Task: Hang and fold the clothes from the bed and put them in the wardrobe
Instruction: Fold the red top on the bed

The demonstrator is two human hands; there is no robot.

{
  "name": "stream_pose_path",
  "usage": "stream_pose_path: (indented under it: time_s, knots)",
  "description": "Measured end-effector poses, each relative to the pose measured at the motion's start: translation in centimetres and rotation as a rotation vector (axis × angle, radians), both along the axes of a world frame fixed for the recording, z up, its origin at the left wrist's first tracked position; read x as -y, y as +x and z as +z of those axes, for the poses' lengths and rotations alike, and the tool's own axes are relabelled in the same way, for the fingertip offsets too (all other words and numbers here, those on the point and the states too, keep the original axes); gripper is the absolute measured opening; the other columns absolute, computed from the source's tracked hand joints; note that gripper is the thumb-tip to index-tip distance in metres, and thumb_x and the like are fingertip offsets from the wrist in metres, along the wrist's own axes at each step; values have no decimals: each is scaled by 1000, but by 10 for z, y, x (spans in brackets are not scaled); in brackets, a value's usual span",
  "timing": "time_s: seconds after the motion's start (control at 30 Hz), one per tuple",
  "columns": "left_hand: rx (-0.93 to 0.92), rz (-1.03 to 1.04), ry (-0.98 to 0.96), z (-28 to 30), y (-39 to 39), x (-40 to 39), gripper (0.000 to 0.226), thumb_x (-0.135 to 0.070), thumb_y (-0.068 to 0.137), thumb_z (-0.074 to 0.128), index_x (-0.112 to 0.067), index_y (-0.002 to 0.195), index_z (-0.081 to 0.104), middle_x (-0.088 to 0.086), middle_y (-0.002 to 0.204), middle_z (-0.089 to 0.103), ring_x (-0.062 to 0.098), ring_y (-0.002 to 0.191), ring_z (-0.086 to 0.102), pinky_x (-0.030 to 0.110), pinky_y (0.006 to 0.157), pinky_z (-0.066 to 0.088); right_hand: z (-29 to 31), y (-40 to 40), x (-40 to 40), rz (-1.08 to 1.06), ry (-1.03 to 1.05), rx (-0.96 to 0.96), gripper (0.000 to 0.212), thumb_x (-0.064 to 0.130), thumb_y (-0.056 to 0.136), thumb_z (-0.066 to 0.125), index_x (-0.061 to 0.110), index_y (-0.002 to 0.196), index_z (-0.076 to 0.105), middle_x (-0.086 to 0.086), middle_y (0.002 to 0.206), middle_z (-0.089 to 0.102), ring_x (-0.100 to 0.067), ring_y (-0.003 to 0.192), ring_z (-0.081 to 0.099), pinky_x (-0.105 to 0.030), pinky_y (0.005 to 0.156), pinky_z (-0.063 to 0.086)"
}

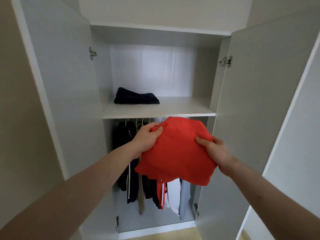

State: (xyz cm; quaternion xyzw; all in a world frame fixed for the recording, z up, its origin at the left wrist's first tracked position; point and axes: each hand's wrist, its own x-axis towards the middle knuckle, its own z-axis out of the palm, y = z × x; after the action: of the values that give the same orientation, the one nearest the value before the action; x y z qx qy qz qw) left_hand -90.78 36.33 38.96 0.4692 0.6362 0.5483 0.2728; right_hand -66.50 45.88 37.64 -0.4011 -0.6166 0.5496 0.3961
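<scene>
A folded red garment [176,151] is held up in front of the open white wardrobe, just below the front edge of its shelf [173,108]. My left hand [147,137] grips the garment's left edge with curled fingers. My right hand [216,153] grips its right edge, thumb on top. A folded dark navy garment [136,97] lies on the left part of the shelf. Below the shelf, several clothes hang on hangers [136,172]: dark jackets with white stripes, a beige piece, a red-and-white one [162,196], a white one and a pale grey one.
Both wardrobe doors stand open, the left door [57,84] and the right door [256,101] flanking my arms. The right part of the shelf is bare board. A strip of wooden floor [164,237] shows below the wardrobe.
</scene>
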Motion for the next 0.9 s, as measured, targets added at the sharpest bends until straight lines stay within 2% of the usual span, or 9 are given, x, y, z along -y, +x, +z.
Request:
stream_pose_path:
  time_s: [0.1,0.17,0.27,0.4,0.57,0.67,0.73,0.8,0.9]
  knots:
    - [-9,0,16,11,-20,-46,19,-39,102,59,-38,117,71,-8,111,73,15,102,71,33,91,57,8,-20,-49,1,16,1,33,37,87,81,23,115,71,5,92,81,-13,79,78,-24,62,58]
    - [-16,7,27,18,-33,-77,16,-40,102,59,-42,112,71,-11,107,74,12,97,72,30,84,58,12,-33,-84,5,32,9,37,37,87,81,21,119,72,3,96,81,-16,83,79,-28,70,59]
    - [-29,16,44,27,-50,-127,22,-40,103,58,-38,120,71,-13,109,73,8,96,71,23,76,54,19,-54,-140,7,51,11,38,37,86,82,22,119,73,3,98,81,-17,87,79,-34,81,61]
    - [-4,40,40,38,-71,-197,24,-37,103,59,-33,124,70,-7,116,73,13,103,71,31,89,57,30,-80,-217,28,62,12,33,33,87,82,22,116,73,2,98,81,-17,87,78,-34,83,62]
    - [20,108,9,50,-96,-273,26,-39,103,59,-31,125,69,-6,111,73,13,96,71,26,74,56,45,-111,-304,96,72,34,34,32,89,80,19,119,73,1,98,81,-17,86,79,-29,74,61]
    - [75,122,-25,48,-112,-311,29,-35,104,59,-24,129,67,1,113,73,19,98,72,31,80,59,48,-133,-349,149,35,75,43,35,89,81,17,126,70,-4,105,80,-23,92,78,-37,83,62]
    - [106,121,-43,48,-124,-334,29,-34,105,58,-22,130,66,1,113,72,18,97,71,29,75,59,48,-147,-377,168,-4,101,49,35,88,81,14,130,68,-7,108,79,-26,94,78,-41,87,62]
    - [116,113,-51,50,-136,-358,29,-34,105,58,-22,131,64,0,114,71,17,99,70,28,73,57,52,-159,-403,178,-26,126,51,37,87,82,16,132,67,-7,109,79,-27,93,78,-42,85,63]
    - [104,99,-55,55,-156,-399,29,-34,104,59,-22,130,65,0,114,71,20,101,70,34,83,59,58,-175,-440,156,-15,162,52,40,87,81,18,132,67,-4,108,79,-27,92,78,-41,80,63]
